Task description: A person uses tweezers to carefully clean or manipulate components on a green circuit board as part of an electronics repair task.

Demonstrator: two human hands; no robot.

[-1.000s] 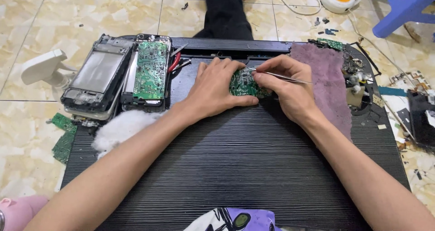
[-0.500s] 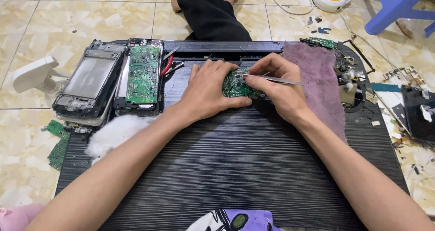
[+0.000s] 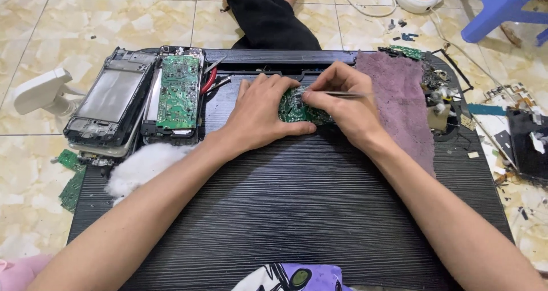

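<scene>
Seen from the head camera near the far edge of the ridged black tabletop (image 3: 297, 222): left hand (image 3: 260, 117) flattened over a small green circuit board (image 3: 297, 111), right hand (image 3: 342, 105) pinched shut on thin metal tweezers (image 3: 342, 94), beside a mauve cloth (image 3: 397, 102).

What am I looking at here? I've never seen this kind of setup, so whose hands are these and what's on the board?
There is no machine: one camera on a person's head looks down at their own bare hands. The left hand presses a small green circuit board onto a black ribbed work board. The right hand holds thin metal tweezers with the tip at that board. To the left lie an opened device casing and a larger green circuit board; to the right, a purple cloth.
</scene>
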